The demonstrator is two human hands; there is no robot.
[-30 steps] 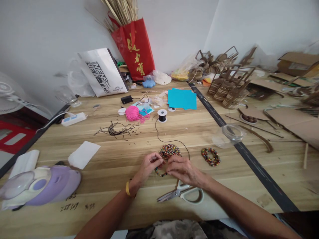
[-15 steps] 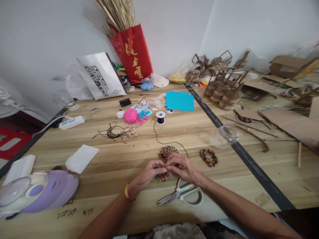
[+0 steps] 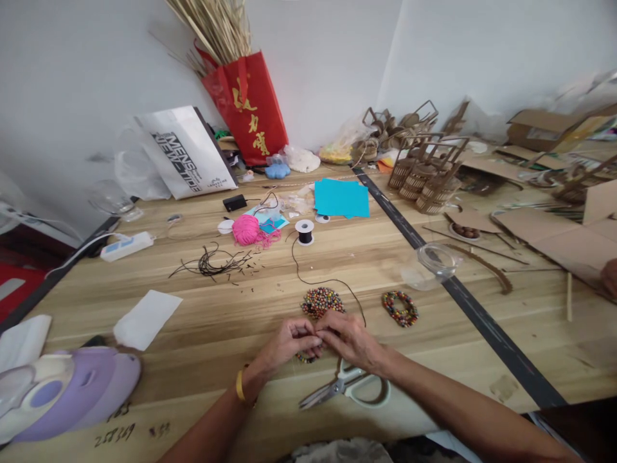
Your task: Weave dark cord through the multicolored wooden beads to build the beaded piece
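My left hand (image 3: 289, 342) and my right hand (image 3: 351, 337) meet over the table, fingertips pinched together. A multicoloured beaded bracelet (image 3: 304, 357) shows below my left fingers, partly hidden by them. What my right fingertips grip is too small to make out. Just beyond my hands lies a heap of small coloured beads (image 3: 322, 301). A ring of beaded bracelets (image 3: 400, 308) rests to the right. Scissors (image 3: 343, 384) with pale handles lie below my hands, slightly spread. From a white spool (image 3: 304, 233), black cord (image 3: 332, 281) curves down toward my right hand.
Cut black cords (image 3: 219, 262) and pink yarn (image 3: 245, 229) lie left of the spool. Blue sheets (image 3: 341, 197) sit behind it. A clear plastic container (image 3: 431, 263) and small woven baskets (image 3: 436, 186) stand right. Another person's hand (image 3: 610, 276) shows at the right edge.
The view has shifted slightly, so most things sit a little further left and lower. My hands stay pinched together, with less of the bracelet showing. Another person's hand has appeared at the right edge.
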